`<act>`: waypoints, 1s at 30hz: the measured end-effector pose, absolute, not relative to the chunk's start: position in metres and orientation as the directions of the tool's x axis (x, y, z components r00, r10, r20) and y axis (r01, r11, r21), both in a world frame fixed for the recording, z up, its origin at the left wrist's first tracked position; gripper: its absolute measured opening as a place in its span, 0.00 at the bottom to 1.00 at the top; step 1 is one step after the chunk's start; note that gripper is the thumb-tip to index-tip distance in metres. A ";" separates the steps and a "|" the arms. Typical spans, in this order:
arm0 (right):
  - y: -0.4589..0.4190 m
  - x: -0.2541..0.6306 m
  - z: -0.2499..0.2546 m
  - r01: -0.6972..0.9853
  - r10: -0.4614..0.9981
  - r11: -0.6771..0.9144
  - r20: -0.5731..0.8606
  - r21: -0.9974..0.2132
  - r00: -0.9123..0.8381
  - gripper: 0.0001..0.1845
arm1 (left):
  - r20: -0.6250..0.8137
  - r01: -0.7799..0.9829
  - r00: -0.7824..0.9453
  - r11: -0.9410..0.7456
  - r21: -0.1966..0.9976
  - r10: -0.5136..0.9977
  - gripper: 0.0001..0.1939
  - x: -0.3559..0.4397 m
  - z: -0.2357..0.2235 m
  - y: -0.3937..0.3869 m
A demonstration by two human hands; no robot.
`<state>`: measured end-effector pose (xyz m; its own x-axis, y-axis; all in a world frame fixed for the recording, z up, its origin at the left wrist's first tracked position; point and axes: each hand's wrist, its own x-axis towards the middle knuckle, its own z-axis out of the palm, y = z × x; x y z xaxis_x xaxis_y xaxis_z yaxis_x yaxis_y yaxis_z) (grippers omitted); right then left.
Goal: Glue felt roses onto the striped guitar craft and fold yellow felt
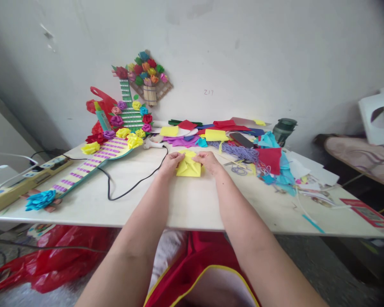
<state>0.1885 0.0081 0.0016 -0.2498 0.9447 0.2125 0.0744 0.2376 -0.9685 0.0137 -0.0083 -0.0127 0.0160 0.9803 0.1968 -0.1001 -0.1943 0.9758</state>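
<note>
Between my two hands is a piece of yellow paper, creased with folded flaps, just above or on the middle of the white table. My left hand pinches its left side with thumb and fingers. On the opposite side, my right hand grips the upper right part the same way. A hot glue gun with a black cord lies behind my left hand. Scissors rest to the right of my right hand, partly covered by purple string.
Coloured paper sheets, a dark phone-like object and a green bottle line the back. Guitar-shaped crafts with paper flowers occupy the left, beside a power strip. A black cord loops across the table.
</note>
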 end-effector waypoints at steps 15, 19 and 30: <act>0.004 0.182 0.000 0.082 0.932 0.227 0.192 -0.970 -0.308 0.15 | 0.171 -0.116 0.030 -0.166 0.979 0.985 0.18 0.020 -0.008 -0.015; 0.005 0.180 -0.002 0.082 0.937 0.250 0.220 -0.965 -0.270 0.12 | 0.163 -0.020 0.010 -0.162 0.987 0.987 0.18 0.019 -0.010 -0.012; 0.003 0.177 0.001 0.101 0.952 0.240 0.213 -0.966 -0.222 0.13 | 0.187 -0.015 -0.019 -0.187 0.982 0.982 0.18 0.019 -0.009 -0.011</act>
